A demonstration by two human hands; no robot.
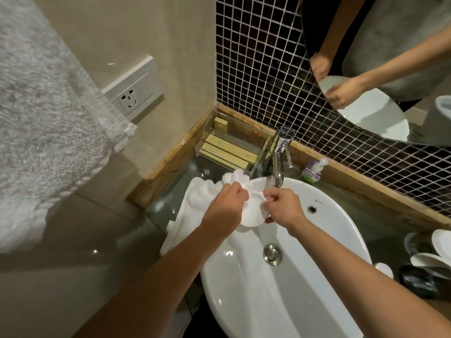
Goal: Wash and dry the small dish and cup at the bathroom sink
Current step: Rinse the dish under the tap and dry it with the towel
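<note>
1. Head view: we hold the small dish (pixel 252 213) over the left rim of the white sink (pixel 317 240), just below the spout of the chrome faucet (pixel 279 164).
2. Our left hand (pixel 224 211) is curled around a white towel (pixel 195 203), fingers folded together and pressing the cloth against the dish's left side.
3. Our right hand (pixel 284 207) pinches the dish's right edge between thumb and fingertips, the other fingers bent close together.
4. The towel bunches up above the dish and drapes down over the sink's rim onto the grey counter (pixel 166 211).
5. We cannot pick out the cup with certainty; some white crockery (pixel 436 254) sits on the counter at the far right, partly cut off.
6. Behind the faucet stands a clear tray of boxed toiletries (pixel 229 147), with a pump bottle (pixel 312 170) just to the faucet's right.
7. A mirror (pixel 378 57) above reflects our hands and the dish.
</note>
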